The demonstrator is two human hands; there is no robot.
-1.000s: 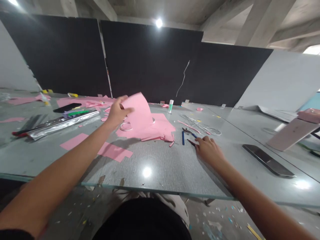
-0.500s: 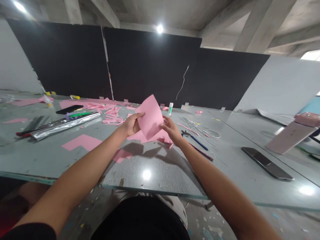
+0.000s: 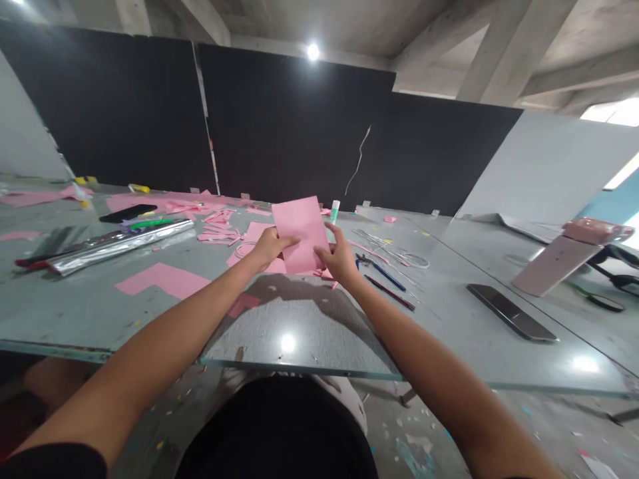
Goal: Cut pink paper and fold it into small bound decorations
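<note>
A pink sheet of paper (image 3: 298, 229) is held upright above the glass table (image 3: 309, 326), between both of my hands. My left hand (image 3: 269, 247) pinches its lower left edge with closed fingers. My right hand (image 3: 339, 256) grips its lower right edge, thumb on the front. Under the sheet lie more pink paper pieces (image 3: 259, 233) and a white tape ring (image 3: 243, 249), partly hidden.
A pink L-shaped offcut (image 3: 162, 279) and a silver foil roll (image 3: 117, 243) lie at the left, with a black phone (image 3: 127, 213) behind. Pens (image 3: 387, 283), wire (image 3: 394, 249) and a glue stick (image 3: 335, 211) are at the right, with a dark phone (image 3: 512, 321) further right.
My right hand left the pens on the table and joined my left hand on the pink sheet. The sheet has come down from a curled lift to an upright hold in front of me.
</note>
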